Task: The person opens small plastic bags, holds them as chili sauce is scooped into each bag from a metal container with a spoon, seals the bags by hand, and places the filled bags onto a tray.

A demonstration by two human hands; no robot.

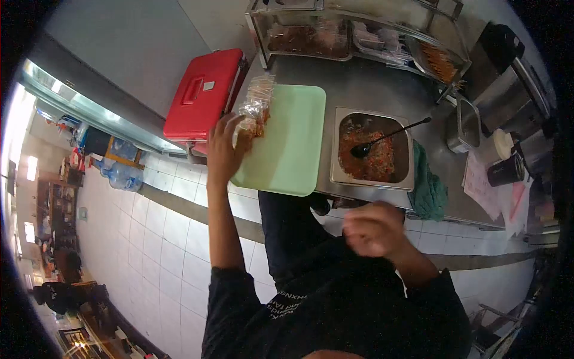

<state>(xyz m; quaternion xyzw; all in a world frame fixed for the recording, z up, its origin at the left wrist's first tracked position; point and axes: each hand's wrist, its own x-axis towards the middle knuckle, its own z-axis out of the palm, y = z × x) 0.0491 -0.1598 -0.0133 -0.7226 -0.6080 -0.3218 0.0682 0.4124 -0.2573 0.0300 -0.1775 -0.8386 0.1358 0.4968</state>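
My left hand is at the left edge of a pale green tray, its fingers curled onto a clear plastic packet with reddish-orange food inside. More clear packets with thin pale sticks lie just beyond it, along the same edge. My right hand hovers in front of the counter, curled closed and a little blurred, with nothing seen in it. Nearest to it is a steel pan of chopped reddish food. A black ladle rests in the pan, its handle over the right rim.
A red cool box stands left of the tray. A green cloth hangs over the counter edge. Beyond are a steel rack with loaded trays, a narrow steel container and a black cup.
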